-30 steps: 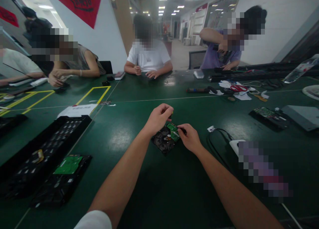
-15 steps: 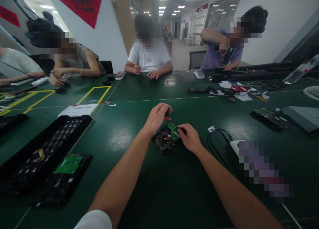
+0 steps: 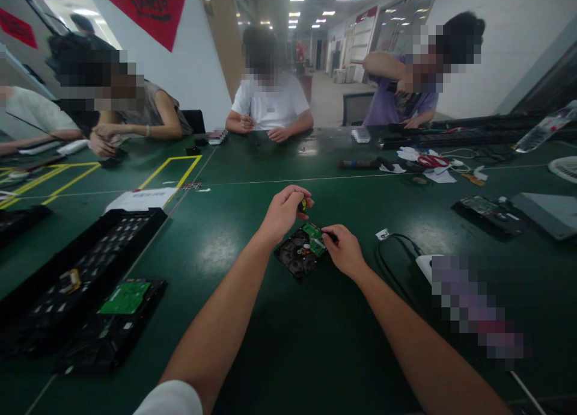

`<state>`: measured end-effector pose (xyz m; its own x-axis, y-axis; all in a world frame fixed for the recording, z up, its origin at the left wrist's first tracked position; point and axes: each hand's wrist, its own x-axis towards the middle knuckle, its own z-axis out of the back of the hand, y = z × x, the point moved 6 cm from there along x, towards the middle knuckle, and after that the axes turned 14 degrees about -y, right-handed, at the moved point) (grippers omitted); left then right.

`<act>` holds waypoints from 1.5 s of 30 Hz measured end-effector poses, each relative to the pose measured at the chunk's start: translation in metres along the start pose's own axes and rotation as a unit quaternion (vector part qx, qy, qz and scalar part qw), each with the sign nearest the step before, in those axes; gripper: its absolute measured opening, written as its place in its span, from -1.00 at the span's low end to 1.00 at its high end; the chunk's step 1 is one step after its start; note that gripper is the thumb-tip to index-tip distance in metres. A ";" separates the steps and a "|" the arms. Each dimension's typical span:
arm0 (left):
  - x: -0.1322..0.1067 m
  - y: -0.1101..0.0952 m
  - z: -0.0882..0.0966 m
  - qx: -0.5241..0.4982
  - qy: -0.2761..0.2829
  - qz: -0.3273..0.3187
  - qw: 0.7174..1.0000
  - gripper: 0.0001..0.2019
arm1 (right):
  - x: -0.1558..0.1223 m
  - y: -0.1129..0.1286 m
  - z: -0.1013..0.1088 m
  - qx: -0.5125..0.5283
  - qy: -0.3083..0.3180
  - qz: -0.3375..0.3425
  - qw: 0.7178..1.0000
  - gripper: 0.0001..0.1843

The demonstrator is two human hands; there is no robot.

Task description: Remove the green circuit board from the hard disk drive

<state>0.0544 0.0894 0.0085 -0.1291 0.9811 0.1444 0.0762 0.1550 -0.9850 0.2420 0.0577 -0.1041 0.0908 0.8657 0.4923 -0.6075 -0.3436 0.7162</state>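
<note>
A hard drive [image 3: 295, 255] with a green circuit board lies on the table in front of me, its board side up. My left hand [image 3: 286, 209] is closed around a small black-and-yellow screwdriver [image 3: 302, 205] above the far edge of the drive; the tool's tip is hard to make out. My right hand [image 3: 345, 249] pinches the right corner of the drive, thumb and fingers together, beside the green board. Some of that corner is covered by the fingers.
Left of my arms lie another drive unit with a green board [image 3: 125, 298] and a long black tray [image 3: 112, 237]. To the right are a black cable [image 3: 383, 261], a white power strip [image 3: 424, 264] and another circuit-board unit [image 3: 489, 215]. Several people sit across the green table [image 3: 234, 216].
The screwdriver has turned slightly in my left hand, so its yellow part shows now. The drive and my right hand stay in place.
</note>
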 end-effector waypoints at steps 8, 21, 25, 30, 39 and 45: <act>0.004 0.008 -0.001 0.004 -0.007 -0.017 1.000 -0.76 | -0.001 0.002 0.002 0.009 -0.007 0.006 1.000 -0.80; 0.001 0.002 0.002 -0.009 -0.014 -0.001 1.000 -0.86 | 0.000 0.002 0.001 0.001 -0.004 0.006 1.000 -0.81; -0.002 0.003 -0.002 -0.032 -0.009 0.027 0.999 -0.86 | 0.000 0.001 0.001 0.000 -0.004 0.007 1.000 -0.81; 0.001 0.002 -0.001 0.013 0.003 -0.027 1.000 -0.83 | 0.000 0.000 0.000 0.001 -0.004 0.006 1.000 -0.80; -0.003 0.001 -0.006 -0.034 0.042 0.020 0.998 -0.80 | -0.001 -0.001 0.000 -0.001 -0.002 0.003 1.000 -0.81; -0.004 0.004 -0.007 -0.020 0.034 0.011 0.999 -0.79 | -0.001 0.002 0.001 0.002 -0.003 0.010 1.000 -0.81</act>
<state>0.0620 0.0874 0.0043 -0.0596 0.9896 0.1308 0.1170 0.1371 -0.9836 0.2418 0.0560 -0.1022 0.0836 0.8557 0.5106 -0.6059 -0.3632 0.7078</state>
